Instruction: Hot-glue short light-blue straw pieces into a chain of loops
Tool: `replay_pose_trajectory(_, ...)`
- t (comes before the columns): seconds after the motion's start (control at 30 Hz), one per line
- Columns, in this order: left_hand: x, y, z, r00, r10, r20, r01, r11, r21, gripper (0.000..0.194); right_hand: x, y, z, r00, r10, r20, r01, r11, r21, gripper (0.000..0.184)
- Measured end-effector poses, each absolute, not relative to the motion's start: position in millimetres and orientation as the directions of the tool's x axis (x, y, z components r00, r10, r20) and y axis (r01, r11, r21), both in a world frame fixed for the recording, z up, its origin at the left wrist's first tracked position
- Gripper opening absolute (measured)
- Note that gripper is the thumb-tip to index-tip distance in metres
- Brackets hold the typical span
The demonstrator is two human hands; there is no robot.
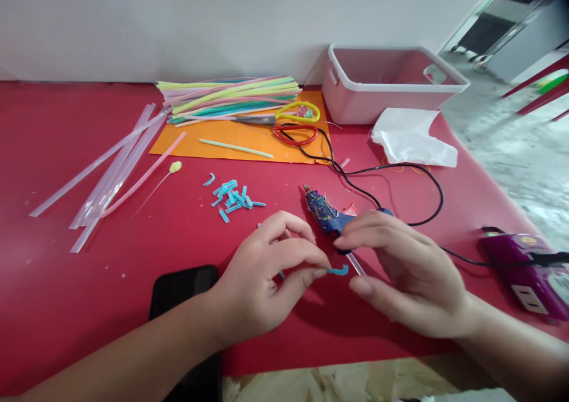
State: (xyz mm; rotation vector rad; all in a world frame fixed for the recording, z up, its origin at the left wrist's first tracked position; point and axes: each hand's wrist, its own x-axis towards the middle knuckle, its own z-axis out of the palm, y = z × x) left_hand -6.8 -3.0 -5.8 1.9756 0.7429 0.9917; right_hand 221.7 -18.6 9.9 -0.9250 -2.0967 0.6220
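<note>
"Holding anything, those hands? Couldn't work it out on my phone lol."

"Left hand (267, 277) was, yeah. Thumb and index finger were pinched together on a little curled blue pipe cleaner piece (341, 270), with the hooked end poking out toward the other hand."

"And the right?"

"Right hand (413, 271) was loosely open, thumb well apart from the curved fingers, nothing visible in the gap. Its fingertips overlapped the blue glue gun (323, 212) from that angle, so I couldn't tell if they touched it."

"Gun was lying down, right?"

"Yep, on the red surface (53, 283), nozzle pointing away, with a clear glue stick (356, 264) out the back. Black cord (443, 197) looped off to the right, near a purple power box (498, 259)."

"What about the blue bits?"

"Small heap of cut blue pieces (231, 198) sat beyond the left hand. Black phone (184, 283) was partly under that forearm."

"And at the back?"

"Bundle of pastel pipe cleaners (231, 99) on an orange sheet (178, 144), scissors (255, 120) just in front with one yellow and one red handle. Pink bin (377, 102) to the right, crumpled white paper (413, 135) by it. Translucent sticks (116, 171) were crossed over each other far left."
</note>
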Motion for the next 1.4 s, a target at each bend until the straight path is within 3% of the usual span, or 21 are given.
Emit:
replay_pose_trajectory(0.27, -8, -2, -4, 0.581, 0.723, 0.375, 0.113, -0.527, 0.842, 0.012, 212, -17, 10, -0.505, 0.789, 0.350, 0.271, 0.530, -0.803, 0.011)
replay_pose_trajectory(0.7, -9, -3, 7, 0.700, 0.672, 0.244, 0.014, -0.354, 0.935, 0.009, 217, -18, 14, -0.643, 0.752, 0.147, 0.134, 0.299, -0.945, 0.009)
replay_pose_trajectory(0.9, -11, -1, 8, 0.708, 0.680, 0.189, 0.045, -0.311, 0.949, 0.004, 218, -17, 13, -0.629, 0.772, 0.084, 0.124, 0.206, -0.971, 0.010)
replay_pose_trajectory(1.23, -10, -2, 7, 0.677, 0.704, 0.216, 0.077, -0.360, 0.930, 0.003, 215, -17, 14, -0.586, 0.806, 0.082, 0.201, 0.242, -0.949, 0.008)
replay_pose_trajectory(1.4, -9, -2, 7, 0.682, 0.711, 0.170, 0.065, -0.291, 0.955, 0.003, 214, -18, 15, -0.573, 0.815, 0.089, 0.206, 0.248, -0.947, 0.011)
